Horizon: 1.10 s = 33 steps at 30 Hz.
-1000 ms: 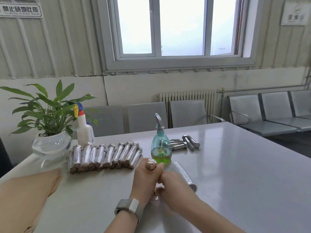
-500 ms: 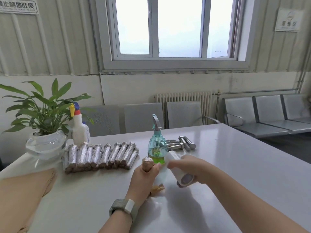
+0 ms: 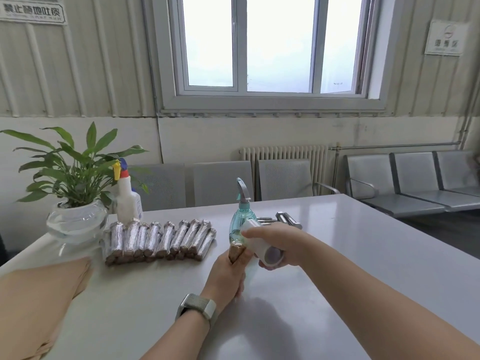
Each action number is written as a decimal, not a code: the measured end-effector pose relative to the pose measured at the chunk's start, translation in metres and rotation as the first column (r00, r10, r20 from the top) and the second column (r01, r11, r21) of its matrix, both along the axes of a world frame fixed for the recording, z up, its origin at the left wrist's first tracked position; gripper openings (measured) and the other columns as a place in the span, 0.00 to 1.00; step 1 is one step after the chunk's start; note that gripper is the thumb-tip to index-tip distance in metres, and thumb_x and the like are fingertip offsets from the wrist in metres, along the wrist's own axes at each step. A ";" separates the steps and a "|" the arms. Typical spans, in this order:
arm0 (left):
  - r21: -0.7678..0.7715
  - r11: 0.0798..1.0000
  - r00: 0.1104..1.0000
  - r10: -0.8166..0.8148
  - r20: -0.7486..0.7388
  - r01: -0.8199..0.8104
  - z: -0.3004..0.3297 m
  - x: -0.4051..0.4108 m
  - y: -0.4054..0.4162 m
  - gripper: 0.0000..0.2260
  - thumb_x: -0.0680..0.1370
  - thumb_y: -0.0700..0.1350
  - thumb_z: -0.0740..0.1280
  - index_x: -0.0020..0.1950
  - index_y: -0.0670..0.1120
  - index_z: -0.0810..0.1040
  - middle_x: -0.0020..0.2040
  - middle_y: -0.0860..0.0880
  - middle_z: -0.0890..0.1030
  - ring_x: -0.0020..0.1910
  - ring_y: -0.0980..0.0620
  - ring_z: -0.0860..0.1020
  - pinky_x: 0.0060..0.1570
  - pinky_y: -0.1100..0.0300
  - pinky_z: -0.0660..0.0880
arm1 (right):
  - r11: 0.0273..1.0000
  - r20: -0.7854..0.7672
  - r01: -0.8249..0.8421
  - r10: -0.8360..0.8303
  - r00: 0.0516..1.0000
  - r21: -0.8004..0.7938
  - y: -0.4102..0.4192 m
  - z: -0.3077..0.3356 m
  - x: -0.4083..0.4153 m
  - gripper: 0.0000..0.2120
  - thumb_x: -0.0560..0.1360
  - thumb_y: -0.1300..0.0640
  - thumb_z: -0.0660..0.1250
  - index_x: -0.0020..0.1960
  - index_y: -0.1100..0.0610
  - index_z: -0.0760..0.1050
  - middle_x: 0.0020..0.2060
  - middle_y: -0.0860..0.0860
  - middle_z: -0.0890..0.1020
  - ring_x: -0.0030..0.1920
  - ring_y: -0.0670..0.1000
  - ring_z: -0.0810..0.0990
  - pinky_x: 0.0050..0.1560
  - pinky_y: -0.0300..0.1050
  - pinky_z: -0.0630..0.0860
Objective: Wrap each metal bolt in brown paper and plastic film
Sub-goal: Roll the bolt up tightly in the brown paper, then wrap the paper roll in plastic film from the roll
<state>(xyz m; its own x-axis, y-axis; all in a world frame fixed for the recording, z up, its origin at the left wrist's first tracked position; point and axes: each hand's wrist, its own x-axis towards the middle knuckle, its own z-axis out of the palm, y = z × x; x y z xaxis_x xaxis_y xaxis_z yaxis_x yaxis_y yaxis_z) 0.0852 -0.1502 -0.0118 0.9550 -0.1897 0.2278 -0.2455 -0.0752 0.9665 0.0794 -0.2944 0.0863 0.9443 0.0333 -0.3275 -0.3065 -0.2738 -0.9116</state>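
Head: paper-wrapped bolt [image 3: 235,252] inside left fingers [image 3: 232,264].

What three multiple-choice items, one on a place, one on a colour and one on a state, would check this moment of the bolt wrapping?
1. Where does the row of wrapped bolts lie?
A. on the table in front of the plant
B. on the grey chairs
C. on the window sill

2. What colour is the liquid in the spray bottle behind the hands?
A. red
B. green
C. black

3. What does the right hand hold?
A. nothing
B. a bare bolt
C. a roll of plastic film

Answers:
1 A: the wrapped bolts lie side by side on the table, just in front of the plant.
2 B: the spray bottle shows green liquid at its base.
3 C: the right hand curls round the roll of plastic film, while the left hand grips a paper-wrapped bolt.
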 end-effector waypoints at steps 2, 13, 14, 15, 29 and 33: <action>-0.011 1.000 0.999 -0.029 -0.040 0.029 0.003 -0.004 0.003 0.20 0.69 0.68 0.69 0.38 0.51 0.72 0.23 0.53 0.65 0.20 0.53 0.61 0.20 0.65 0.59 | 1.000 0.000 -0.002 0.002 1.000 0.000 -0.004 -0.003 -0.004 0.22 0.70 0.44 0.76 0.54 0.57 0.74 0.47 0.58 0.79 0.38 0.55 0.80 0.30 0.42 0.78; -0.064 0.991 0.970 -0.131 -0.206 0.120 0.001 -0.047 0.072 0.09 0.84 0.42 0.55 0.61 0.54 0.66 0.35 0.44 0.70 0.24 0.51 0.63 0.27 0.59 0.59 | 0.972 0.083 -0.196 0.208 0.975 -0.126 0.028 -0.006 -0.016 0.30 0.72 0.38 0.70 0.59 0.61 0.73 0.44 0.59 0.77 0.33 0.55 0.77 0.33 0.43 0.74; -0.094 0.977 0.955 -0.209 -0.210 0.192 0.001 -0.053 0.080 0.09 0.83 0.44 0.57 0.63 0.51 0.67 0.36 0.44 0.71 0.25 0.50 0.65 0.27 0.59 0.62 | 0.967 0.087 -0.194 0.210 0.974 -0.165 0.031 -0.003 -0.017 0.30 0.70 0.37 0.71 0.58 0.61 0.73 0.43 0.58 0.77 0.34 0.56 0.76 0.34 0.44 0.73; -0.100 0.957 0.929 -0.288 -0.232 0.272 0.004 -0.058 0.085 0.13 0.81 0.48 0.59 0.64 0.45 0.69 0.36 0.45 0.72 0.26 0.49 0.68 0.28 0.59 0.67 | 0.956 0.088 -0.194 0.218 0.972 -0.219 0.033 0.000 -0.017 0.31 0.69 0.36 0.72 0.57 0.61 0.74 0.42 0.57 0.77 0.36 0.57 0.76 0.35 0.44 0.72; -0.215 0.912 0.915 -0.382 -0.131 0.350 0.005 -0.076 0.099 0.18 0.75 0.62 0.63 0.52 0.48 0.73 0.36 0.47 0.72 0.23 0.51 0.67 0.22 0.67 0.62 | 0.869 0.125 -0.285 0.361 0.924 -0.404 0.054 0.039 -0.027 0.38 0.60 0.33 0.75 0.58 0.61 0.75 0.42 0.55 0.82 0.38 0.51 0.83 0.38 0.43 0.79; -0.159 0.933 0.920 -0.349 -0.178 0.323 0.004 -0.072 0.101 0.19 0.74 0.65 0.61 0.52 0.51 0.72 0.34 0.48 0.74 0.21 0.54 0.61 0.23 0.70 0.58 | 0.891 0.134 -0.277 0.343 0.930 -0.360 0.058 0.039 -0.030 0.30 0.64 0.43 0.79 0.57 0.56 0.73 0.49 0.58 0.81 0.39 0.54 0.85 0.43 0.50 0.83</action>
